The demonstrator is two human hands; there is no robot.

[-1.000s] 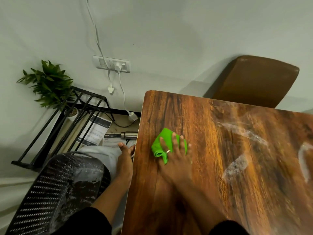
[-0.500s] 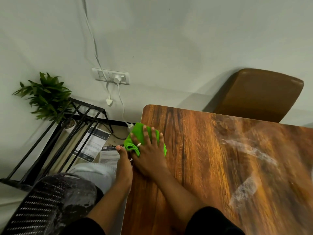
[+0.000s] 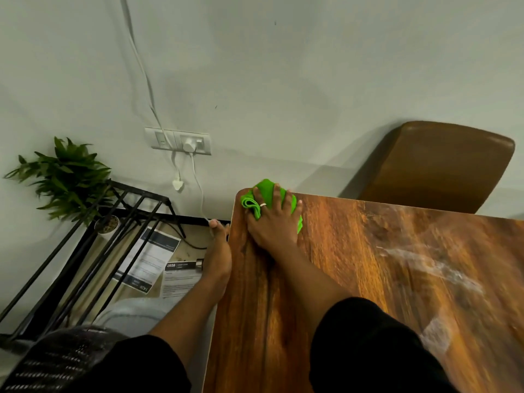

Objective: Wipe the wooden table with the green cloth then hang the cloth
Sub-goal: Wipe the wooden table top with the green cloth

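Note:
The green cloth (image 3: 265, 191) is bunched at the far left corner of the wooden table (image 3: 368, 265), partly over the edge. My right hand (image 3: 273, 222) lies flat on top of it, fingers spread, pressing it onto the wood, with a ring on one finger. My left hand (image 3: 219, 251) rests against the table's left edge, holding nothing. Pale wet streaks show on the right part of the tabletop.
A brown chair back (image 3: 442, 165) stands behind the table's far side. Left of the table are a black metal rack (image 3: 85, 251), a potted plant (image 3: 65, 177), papers on the floor (image 3: 153, 259) and a black mesh chair (image 3: 56, 361). A wall socket (image 3: 178, 140) with cables sits above.
My right hand has pushed the cloth from the table's left-middle to its far left corner. My left hand has slid forward along the left edge.

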